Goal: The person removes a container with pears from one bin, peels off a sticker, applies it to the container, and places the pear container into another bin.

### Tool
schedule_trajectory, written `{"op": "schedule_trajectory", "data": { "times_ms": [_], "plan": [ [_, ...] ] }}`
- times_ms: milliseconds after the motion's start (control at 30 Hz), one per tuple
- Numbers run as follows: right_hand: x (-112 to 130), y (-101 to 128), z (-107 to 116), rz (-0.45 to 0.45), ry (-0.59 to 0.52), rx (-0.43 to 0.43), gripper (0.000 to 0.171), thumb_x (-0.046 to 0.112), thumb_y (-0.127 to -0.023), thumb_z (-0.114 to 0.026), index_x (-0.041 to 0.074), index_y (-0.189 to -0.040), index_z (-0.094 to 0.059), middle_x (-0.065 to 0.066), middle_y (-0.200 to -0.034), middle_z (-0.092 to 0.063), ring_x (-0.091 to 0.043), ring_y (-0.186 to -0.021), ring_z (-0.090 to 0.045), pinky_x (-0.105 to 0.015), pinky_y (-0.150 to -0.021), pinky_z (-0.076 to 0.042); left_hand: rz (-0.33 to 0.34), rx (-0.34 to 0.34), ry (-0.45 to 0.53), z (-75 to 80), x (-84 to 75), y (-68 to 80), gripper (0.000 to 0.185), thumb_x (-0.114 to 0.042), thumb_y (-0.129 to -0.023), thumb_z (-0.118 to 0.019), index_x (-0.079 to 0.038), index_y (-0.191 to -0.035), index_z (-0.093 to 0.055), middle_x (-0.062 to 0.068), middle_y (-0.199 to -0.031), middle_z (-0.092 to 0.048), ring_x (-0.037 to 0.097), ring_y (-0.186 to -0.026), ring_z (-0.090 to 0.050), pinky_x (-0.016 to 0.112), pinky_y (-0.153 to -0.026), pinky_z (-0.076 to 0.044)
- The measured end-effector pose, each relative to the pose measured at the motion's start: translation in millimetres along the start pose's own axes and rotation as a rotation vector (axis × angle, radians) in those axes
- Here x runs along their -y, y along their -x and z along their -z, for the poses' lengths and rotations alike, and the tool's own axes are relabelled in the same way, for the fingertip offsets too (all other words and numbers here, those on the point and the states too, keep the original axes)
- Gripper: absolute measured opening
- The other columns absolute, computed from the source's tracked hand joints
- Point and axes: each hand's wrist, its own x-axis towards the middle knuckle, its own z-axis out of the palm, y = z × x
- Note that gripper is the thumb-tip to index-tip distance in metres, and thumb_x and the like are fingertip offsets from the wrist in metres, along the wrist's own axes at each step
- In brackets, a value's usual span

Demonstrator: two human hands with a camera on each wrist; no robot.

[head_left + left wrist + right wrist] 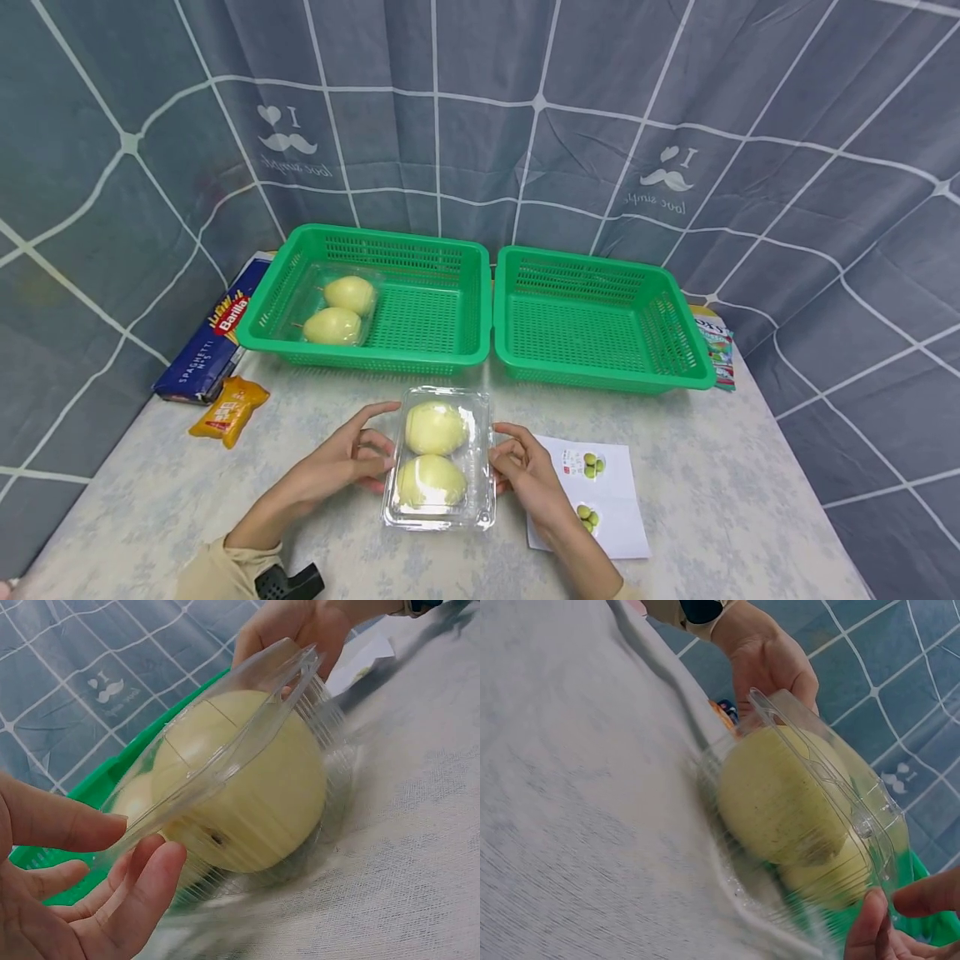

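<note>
A clear plastic clamshell box (481,467) with two pale yellow pears (431,481) inside is between the two hands. Its lid is down over the fruit, and the box sits low over the tablecloth. On its left side, the left hand (347,458) pinches the rim between thumb and fingers (64,825). From the opposite side the right hand (527,469) holds the rim, with thumb and forefinger (930,895) at the lid's edge.
Behind the box stand a left green basket (420,360), holding another clamshell of two pears (332,326), and a right green basket (600,379). A spaghetti box (197,354) and orange packet (229,410) lie at left. Right are a printed sheet (611,500) and colourful packets (718,350).
</note>
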Motion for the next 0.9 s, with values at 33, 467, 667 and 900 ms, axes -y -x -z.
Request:
{"op": "schedule_trajectory", "data": {
  "times_ms": [33, 467, 667, 900],
  "plan": [
    [0.3, -0.5, 0.2, 0.003, 0.003, 0.004, 0.05, 0.012, -0.098, -0.061, 0.003, -0.144, -0.044, 0.002, -0.089, -0.058, -0.008, -0.072, -0.056, -0.022, -0.063, -0.052, 0.001, -0.008, -0.002, -0.2, 0.0, -0.7, 0.08, -0.009, -0.096, -0.064, -0.012, -0.16, -0.016, 0.011, -0.108, -0.054, 0.014, -0.085, -0.062, 0.039, -0.077, -0.062],
    [17.2, 3.9, 8.2, 0.005, 0.045, -0.044, 0.049, 0.02, -0.099, -0.063, 0.006, -0.144, -0.052, -0.014, -0.127, -0.057, -0.014, -0.104, -0.056, -0.031, -0.085, -0.055, 0.022, -0.173, 0.021, -2.7, -1.8, -7.9, 0.071, -0.002, -0.097, -0.058, -0.011, -0.158, -0.022, 0.005, -0.1, -0.057, 0.01, -0.078, -0.061, 0.032, -0.069, -0.061],
    [26.5, 14.8, 35.0, 0.026, 0.049, -0.08, 0.046, 0.024, -0.1, -0.062, 0.007, -0.142, -0.054, -0.01, -0.127, -0.057, -0.019, -0.113, -0.055, -0.032, -0.092, -0.053, 0.011, -0.216, 0.016, -4.0, -1.3, -10.0, 0.069, 0.002, -0.096, -0.054, -0.01, -0.157, -0.024, 0.007, -0.102, -0.057, 0.01, -0.079, -0.062, 0.033, -0.07, -0.061],
    [25.2, 28.3, 63.6, 0.003, 0.036, -0.161, 0.044, 0.027, -0.101, -0.06, 0.006, -0.14, -0.056, -0.012, -0.134, -0.058, -0.018, -0.112, -0.058, -0.029, -0.093, -0.055, 0.017, -0.262, 0.034, -4.4, -0.4, -13.4, 0.07, 0.004, -0.095, -0.054, -0.011, -0.157, -0.025, 0.006, -0.101, -0.057, 0.009, -0.079, -0.062, 0.032, -0.07, -0.061]
  ]
}}
